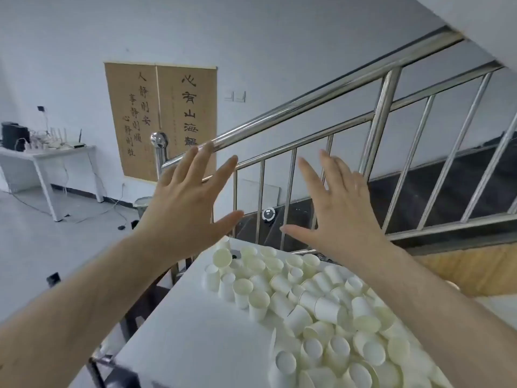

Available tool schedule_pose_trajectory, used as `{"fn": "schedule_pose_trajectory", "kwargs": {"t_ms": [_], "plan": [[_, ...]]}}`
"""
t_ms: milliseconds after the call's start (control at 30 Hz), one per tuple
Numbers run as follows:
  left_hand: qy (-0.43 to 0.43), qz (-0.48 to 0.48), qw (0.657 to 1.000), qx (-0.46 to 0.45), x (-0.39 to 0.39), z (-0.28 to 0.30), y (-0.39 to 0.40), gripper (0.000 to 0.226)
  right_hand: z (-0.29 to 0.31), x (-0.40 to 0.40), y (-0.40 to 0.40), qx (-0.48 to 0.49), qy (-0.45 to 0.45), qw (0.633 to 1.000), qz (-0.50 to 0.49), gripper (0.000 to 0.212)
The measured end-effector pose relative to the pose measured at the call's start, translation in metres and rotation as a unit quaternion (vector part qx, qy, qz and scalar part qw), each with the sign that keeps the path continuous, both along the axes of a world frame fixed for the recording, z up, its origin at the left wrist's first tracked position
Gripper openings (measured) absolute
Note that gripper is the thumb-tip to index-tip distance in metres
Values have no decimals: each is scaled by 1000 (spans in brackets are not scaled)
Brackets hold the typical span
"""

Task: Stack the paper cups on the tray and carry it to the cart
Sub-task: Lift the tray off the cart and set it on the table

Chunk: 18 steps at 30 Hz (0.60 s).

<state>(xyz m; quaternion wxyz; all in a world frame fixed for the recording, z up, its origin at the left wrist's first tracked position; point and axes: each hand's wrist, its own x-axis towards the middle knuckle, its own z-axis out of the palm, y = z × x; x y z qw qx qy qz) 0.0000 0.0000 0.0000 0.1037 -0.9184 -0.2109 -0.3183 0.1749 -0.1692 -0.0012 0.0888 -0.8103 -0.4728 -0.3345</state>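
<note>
Several white paper cups (316,306) lie loose in a heap on a white table (195,337), some upright, some upside down, some on their sides. My left hand (187,203) and my right hand (341,208) are raised in the air above the far end of the table, backs toward me, fingers spread and straight. Neither hand touches or holds anything. No tray or cart shows in the head view.
A steel stair railing (307,105) runs behind the table, with dark steps beyond it. At the left stands a white desk (47,161) with routers and cables. A bamboo scroll (162,119) hangs on the wall. Grey floor (42,247) lies left of the table.
</note>
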Motion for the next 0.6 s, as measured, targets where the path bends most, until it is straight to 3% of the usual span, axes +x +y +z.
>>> {"fn": "schedule_pose_trajectory", "kwargs": {"t_ms": [600], "plan": [[141, 2, 984, -108, -154, -110, 172, 80, -116, -164, 179, -67, 157, 985, 16, 105]]}}
